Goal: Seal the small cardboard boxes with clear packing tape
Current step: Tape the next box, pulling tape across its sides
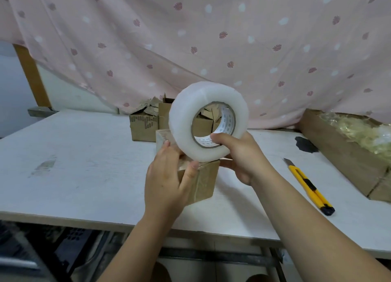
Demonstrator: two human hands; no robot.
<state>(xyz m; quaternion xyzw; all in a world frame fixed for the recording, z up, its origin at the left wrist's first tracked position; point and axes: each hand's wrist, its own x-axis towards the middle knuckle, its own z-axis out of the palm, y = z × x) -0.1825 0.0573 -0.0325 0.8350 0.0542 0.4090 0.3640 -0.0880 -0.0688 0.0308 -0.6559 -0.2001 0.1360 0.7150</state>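
- i am at a white table (pixel 84 150) with scuffs and a black patch (pixel 305 144) on the right.
- a pink cloth (pixel 190 38) with little leaves on it hangs behind the table. a wooden post (pixel 31 76) stands at the far left.
- the inside ring of the tape roll (pixel 184 120) has tiny print. it is too small to read.
- a box at the back (pixel 143 125) has dark print on its side. i cannot read that either.
- my left hand (pixel 167 182) holds the small box (pixel 203 182) in the middle of the table, with the thumb on the near top edge and the fingers curled over the far side.
- my right hand (pixel 239 156) grips the tape roll, thumb inside the hole and fingers under it.
- the roll stands on its edge, right at the top of the small box.
- more small boxes sit at the back, and the roll hides part of them.
- a yellow knife (pixel 309 186) lies on the table to my right.
- a big cardboard tray (pixel 338 154) with clear crinkly stuff is at the far right.
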